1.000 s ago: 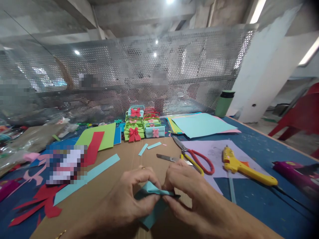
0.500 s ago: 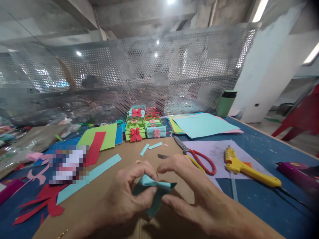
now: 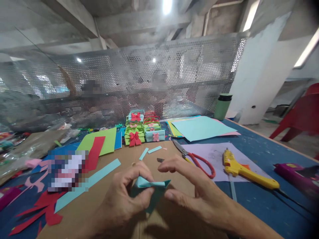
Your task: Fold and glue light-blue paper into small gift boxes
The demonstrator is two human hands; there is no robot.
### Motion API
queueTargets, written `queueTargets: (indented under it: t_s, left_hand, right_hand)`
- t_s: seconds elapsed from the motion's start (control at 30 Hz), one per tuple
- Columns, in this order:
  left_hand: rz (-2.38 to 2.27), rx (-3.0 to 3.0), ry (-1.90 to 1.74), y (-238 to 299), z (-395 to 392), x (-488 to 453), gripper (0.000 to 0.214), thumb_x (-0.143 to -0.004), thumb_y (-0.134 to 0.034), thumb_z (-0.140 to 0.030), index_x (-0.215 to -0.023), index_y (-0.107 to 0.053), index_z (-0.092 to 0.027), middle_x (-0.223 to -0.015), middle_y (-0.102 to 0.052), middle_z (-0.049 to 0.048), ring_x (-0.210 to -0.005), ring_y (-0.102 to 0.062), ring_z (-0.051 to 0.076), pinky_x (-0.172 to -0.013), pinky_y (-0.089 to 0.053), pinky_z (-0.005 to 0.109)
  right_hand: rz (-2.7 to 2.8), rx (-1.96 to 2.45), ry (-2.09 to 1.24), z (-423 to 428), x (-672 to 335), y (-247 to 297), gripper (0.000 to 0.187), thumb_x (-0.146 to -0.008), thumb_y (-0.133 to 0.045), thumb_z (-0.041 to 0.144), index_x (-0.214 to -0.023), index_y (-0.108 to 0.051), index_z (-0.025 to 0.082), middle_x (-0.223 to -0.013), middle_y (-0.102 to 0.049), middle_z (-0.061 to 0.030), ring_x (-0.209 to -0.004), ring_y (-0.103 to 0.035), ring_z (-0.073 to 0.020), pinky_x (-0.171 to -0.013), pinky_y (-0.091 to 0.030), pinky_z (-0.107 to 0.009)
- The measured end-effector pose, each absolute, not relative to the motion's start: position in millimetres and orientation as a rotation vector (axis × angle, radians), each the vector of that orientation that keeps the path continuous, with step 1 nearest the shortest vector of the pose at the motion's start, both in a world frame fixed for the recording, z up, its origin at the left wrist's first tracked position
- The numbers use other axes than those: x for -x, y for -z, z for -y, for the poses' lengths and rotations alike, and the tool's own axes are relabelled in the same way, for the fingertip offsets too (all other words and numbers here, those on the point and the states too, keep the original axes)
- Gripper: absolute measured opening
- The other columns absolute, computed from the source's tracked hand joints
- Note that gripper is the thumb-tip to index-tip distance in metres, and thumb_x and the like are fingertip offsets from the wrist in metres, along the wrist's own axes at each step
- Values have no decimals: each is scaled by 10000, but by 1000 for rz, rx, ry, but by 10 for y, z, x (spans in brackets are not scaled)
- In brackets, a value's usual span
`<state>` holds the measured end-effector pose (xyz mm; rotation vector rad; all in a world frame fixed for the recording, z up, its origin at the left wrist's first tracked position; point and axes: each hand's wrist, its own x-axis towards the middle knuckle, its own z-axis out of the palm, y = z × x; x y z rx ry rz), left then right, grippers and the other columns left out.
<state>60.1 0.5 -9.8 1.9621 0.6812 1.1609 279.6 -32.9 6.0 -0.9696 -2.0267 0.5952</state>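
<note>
Between the thumb and fingers of my left hand [image 3: 134, 187] is a folded light blue paper piece [image 3: 155, 196]. Its top edge is bent over, and a pointed corner sticks out to the right. My right hand [image 3: 191, 189] is curved beside that corner, thumb and fingers apart, holding nothing. Under both hands lies a brown cardboard sheet [image 3: 139, 169]. A long light blue strip [image 3: 99, 176] rests to the left, and two short light blue strips [image 3: 154, 149] lie beyond my hands.
Red-handled scissors [image 3: 201, 162] and a yellow glue gun [image 3: 249, 172] lie to the right on purple paper [image 3: 219, 149]. Small boxes with bows [image 3: 134, 137] stand at the back, beside stacked coloured sheets [image 3: 204, 127]. A green bottle [image 3: 222, 107] stands behind. Red scraps [image 3: 53, 212] lie left.
My left hand and the paper have shifted slightly left. My right hand's thumb has come away a little from the paper's corner. The camera view has tilted slightly up.
</note>
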Motion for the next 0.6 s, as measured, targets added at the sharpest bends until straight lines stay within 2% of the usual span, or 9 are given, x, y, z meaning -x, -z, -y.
queueTargets:
  t_s: [0.1, 0.2, 0.33, 0.43, 0.53, 0.6]
  left_hand:
    - [-694, -2205, -1381, 51, 8, -614, 164, -843, -584, -60, -821, -619, -219, -766, -607, -11, -753, -591, 152, -704, -438, 316]
    - [-735, -2562, -1607, 57, 37, -586, 212, -858, -592, -34, -930, -637, -228, -831, -685, -5, -855, -642, 177, -825, -410, 370]
    - [-698, -2992, -1659, 162, 77, -523, 237, -956, -517, -99, -1113, -654, -211, -953, -763, 23, -1027, -655, 213, -941, -355, 410]
    - [-667, -3182, -1597, 237, 83, -506, 279, -981, -462, -130, -1120, -687, -219, -1017, -762, 26, -1098, -610, 210, -993, -353, 386]
    - [-749, -3247, -1557, 271, 62, -535, 306, -977, -451, -135, -1115, -704, -236, -1042, -738, 19, -1108, -568, 210, -1064, -304, 380]
    - [-787, -3220, -1553, 277, 43, -579, 287, -969, -477, -147, -1133, -702, -216, -1019, -732, 33, -1090, -562, 218, -1093, -265, 393]
  right_hand:
    - [2016, 975, -608, 348, -2784, -50, 349, -927, -650, 461, -1217, -607, 271, -1228, -661, -51, -1161, -592, -225, -964, -492, -348]
    - [1896, 1121, -661, 360, -2751, -21, 318, -975, -544, 504, -1172, -620, 267, -1165, -674, -49, -1083, -609, -219, -926, -494, -350]
    - [1841, 1136, -888, 337, -2676, -1, 436, -985, -453, 583, -976, -666, 202, -946, -687, -49, -925, -623, -215, -835, -507, -335]
    - [1785, 930, -1167, 288, -2620, 25, 496, -939, -501, 641, -926, -696, 185, -894, -684, -38, -908, -616, -219, -847, -501, -338]
    - [1595, 825, -1372, 236, -2583, 85, 472, -866, -626, 632, -959, -709, 176, -913, -684, -33, -922, -611, -218, -860, -482, -332]
    - [1490, 841, -1420, 208, -2572, 129, 443, -831, -686, 601, -917, -705, 167, -864, -663, -21, -858, -599, -192, -814, -471, -303]
